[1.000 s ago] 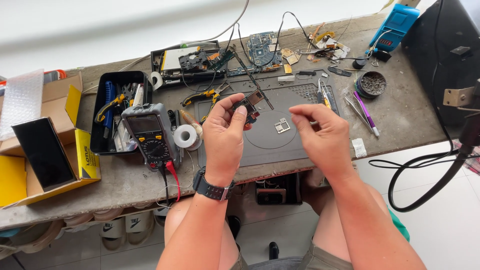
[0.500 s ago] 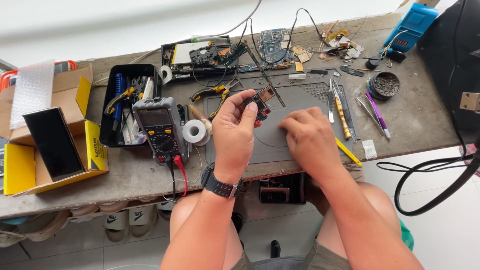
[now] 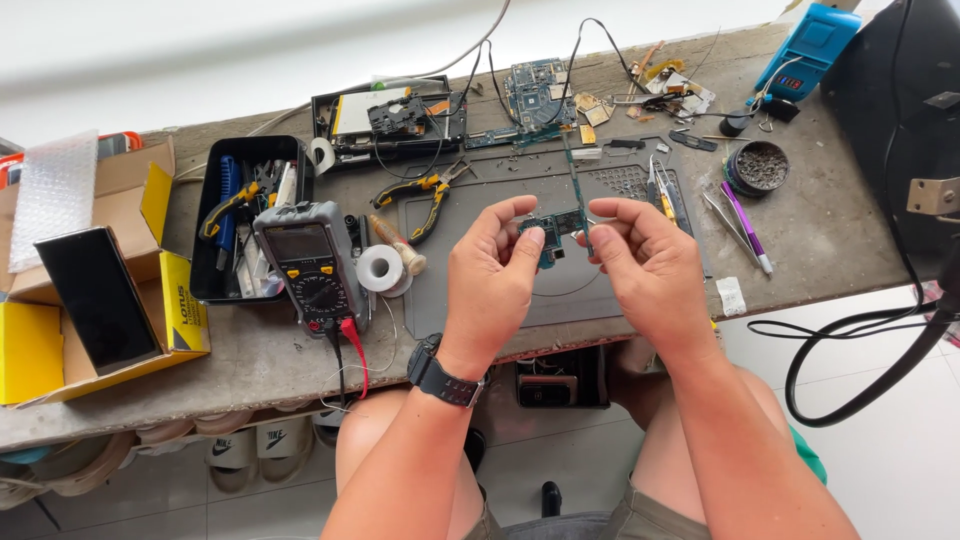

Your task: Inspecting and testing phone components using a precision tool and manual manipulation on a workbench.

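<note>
My left hand (image 3: 492,275) and my right hand (image 3: 648,268) are raised together over the grey work mat (image 3: 600,290) on the bench. Between their fingertips they pinch a small blue-green circuit board (image 3: 553,232), the left thumb and forefinger on its left end, the right fingers on its right end. A black wristwatch (image 3: 445,372) sits on my left wrist. Much of the small board is hidden by my fingers.
A grey multimeter (image 3: 309,265) with red and black leads lies left of the mat, beside a solder spool (image 3: 380,268) and yellow-handled pliers (image 3: 415,195). A black tool tray (image 3: 240,215), a yellow box (image 3: 175,320), tweezers (image 3: 735,225) and a larger circuit board (image 3: 537,92) surround the mat.
My right hand has lifted off the mat and joined the left on the small board. Both hands now hold it at chest height over the mat.
</note>
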